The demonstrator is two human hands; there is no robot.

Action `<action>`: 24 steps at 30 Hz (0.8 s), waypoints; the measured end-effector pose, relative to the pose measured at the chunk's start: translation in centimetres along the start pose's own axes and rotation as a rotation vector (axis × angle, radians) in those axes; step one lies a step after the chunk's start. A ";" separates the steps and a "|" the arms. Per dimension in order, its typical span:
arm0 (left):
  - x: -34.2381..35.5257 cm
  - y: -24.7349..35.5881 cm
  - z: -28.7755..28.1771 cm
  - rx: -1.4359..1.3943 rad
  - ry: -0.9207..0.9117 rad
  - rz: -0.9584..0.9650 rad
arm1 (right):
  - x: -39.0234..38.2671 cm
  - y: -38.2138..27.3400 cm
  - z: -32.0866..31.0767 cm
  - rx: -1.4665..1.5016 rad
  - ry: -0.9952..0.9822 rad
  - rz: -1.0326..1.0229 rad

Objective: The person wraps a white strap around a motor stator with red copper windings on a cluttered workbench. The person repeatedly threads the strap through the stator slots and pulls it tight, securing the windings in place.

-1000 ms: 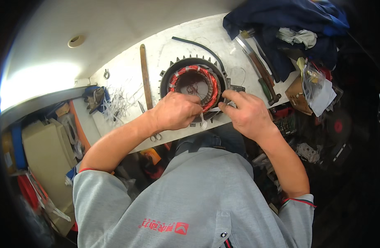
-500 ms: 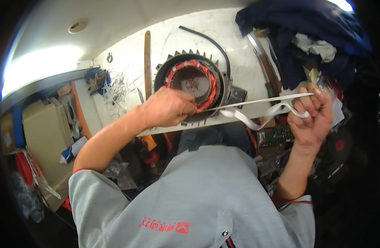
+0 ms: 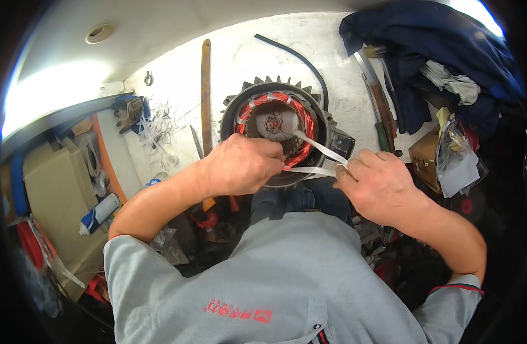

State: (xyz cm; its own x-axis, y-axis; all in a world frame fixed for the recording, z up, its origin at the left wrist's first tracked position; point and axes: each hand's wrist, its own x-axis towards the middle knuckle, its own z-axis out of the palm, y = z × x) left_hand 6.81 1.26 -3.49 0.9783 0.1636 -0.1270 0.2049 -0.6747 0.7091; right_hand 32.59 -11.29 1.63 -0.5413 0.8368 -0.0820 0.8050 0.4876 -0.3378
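One motor stator (image 3: 275, 123) is sitting at the bench's (image 3: 240, 63) near edge. The left hand (image 3: 240, 166) and right hand (image 3: 381, 186) are both pinching one white tape (image 3: 318, 160), stretching two strands from the copper winding (image 3: 304, 137).

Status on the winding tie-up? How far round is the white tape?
Done: white wraps already show on the far arc of the copper winding in the motor housing. In hand: left hand at the near edge, right hand pulling the white tape. Left: the right-side arc looks bare.
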 end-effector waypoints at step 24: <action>-0.2 -0.1 0.5 0.064 -0.014 -0.004 | -0.8 -4.2 0.2 0.796 0.468 0.668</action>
State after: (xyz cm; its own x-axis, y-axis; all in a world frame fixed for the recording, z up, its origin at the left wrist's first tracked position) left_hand 6.64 0.94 -3.87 0.9778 0.1567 -0.1393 0.2096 -0.7190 0.6626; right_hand 29.63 -14.06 2.92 0.2159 0.9619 -0.1676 0.4254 -0.2472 -0.8706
